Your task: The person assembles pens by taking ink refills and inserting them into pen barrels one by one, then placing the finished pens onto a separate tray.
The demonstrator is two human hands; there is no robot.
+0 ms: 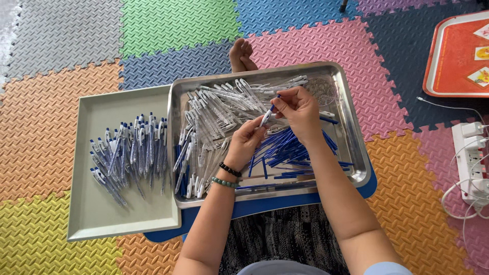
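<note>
My left hand (246, 140) and my right hand (299, 111) meet over a shiny steel tray (351, 127) and together hold one clear pen barrel (266, 117) with a blue tip. In the tray lie a heap of clear pen barrels (219, 109) on the left and a pile of blue refills (285, 150) under my right hand. A small clear dish of tiny parts (322, 89) sits at the tray's far right corner. Beside it on the left, a grey tray (97, 203) carries several assembled blue-and-white pens (130, 153).
Both trays rest on a blue lap desk (265, 206) over my patterned skirt. My foot (241, 55) shows beyond the steel tray. Coloured foam mats cover the floor. An orange tray (453, 56) lies far right; a white power strip (471, 158) with cables is nearer.
</note>
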